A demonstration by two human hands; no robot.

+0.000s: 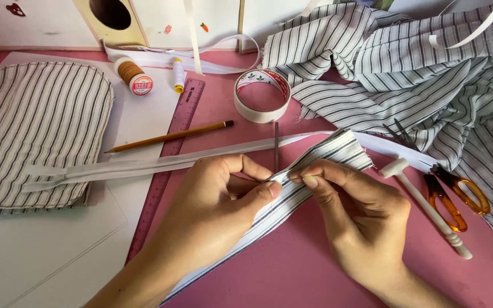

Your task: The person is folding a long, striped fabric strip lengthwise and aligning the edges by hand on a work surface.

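Both hands pinching striped fabric strip [292, 194], left hand [223, 197] and right hand [352, 211] fingertips nearly touching; strip between them

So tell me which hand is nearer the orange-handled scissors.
Right. The right hand is just left of the orange-handled scissors; the left hand lies farther left, beyond the striped fabric strip both pinch.

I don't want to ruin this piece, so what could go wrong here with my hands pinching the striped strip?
The fold in the striped strip is held only by the left hand and right hand, so it may slip and skew the stripes. The white tape lying under the strip could shift out of line. The scissors, blades toward the fabric pile, might snag it.
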